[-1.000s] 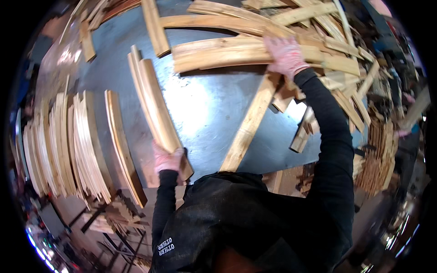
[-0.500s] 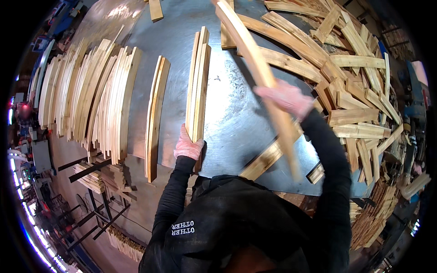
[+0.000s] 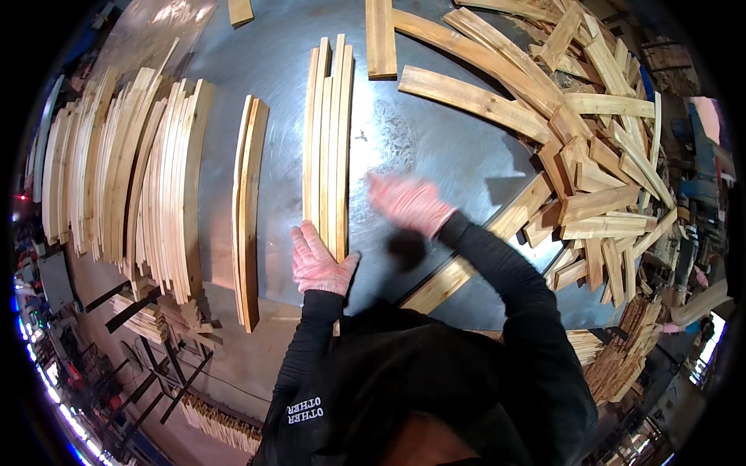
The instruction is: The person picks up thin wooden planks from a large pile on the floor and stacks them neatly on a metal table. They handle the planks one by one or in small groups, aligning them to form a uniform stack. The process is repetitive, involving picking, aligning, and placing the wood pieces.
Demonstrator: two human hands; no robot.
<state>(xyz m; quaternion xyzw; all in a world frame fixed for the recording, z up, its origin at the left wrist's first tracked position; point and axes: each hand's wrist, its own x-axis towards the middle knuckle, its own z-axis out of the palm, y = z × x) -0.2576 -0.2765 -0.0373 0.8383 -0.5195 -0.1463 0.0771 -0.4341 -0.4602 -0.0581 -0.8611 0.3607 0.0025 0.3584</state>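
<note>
Surface: grey metal table (image 3: 435, 147), scuffed; fills most of the head view.
L hand: left hand (image 3: 317, 260), pink glove, black sleeve. Lies flat, fingers spread, at the near end of the middle bundle; palm against the strip ends, not closed round anything.
R hand: right hand (image 3: 408, 203), pink glove, motion-blurred. Fingers look extended and loose above the bare table, just right of the bundle; holds nothing, contact w/ the table cannot be told.
Middle bundle: bundle of curved wood strips (image 3: 328, 144), approx. five pale strips on edge, pressed side by side, running from the L hand away toward the far table edge. Centre-left of the table.
Pair: two curved strips (image 3: 249, 206) standing on edge together, left of the bundle, apart from it w/ bare metal between.
Stack, left: big row of curved strips (image 3: 128, 167), many pieces packed on edge, along the table's left side, near the pair but not touching.
Pile, right: loose heap of curved wood pieces (image 3: 598, 155), crossed at all angles, covering the far-right part of the table; well apart from the bundle.
Single plank: short straight board (image 3: 380, 39) at the far edge, just right of the bundle's far end.
Near strip: one long piece (image 3: 486, 248) lying diagonally, passing under the R forearm.
Floor, lower left: more strip stacks (image 3: 217, 423) below the table edge, small, detail unclear.
</note>
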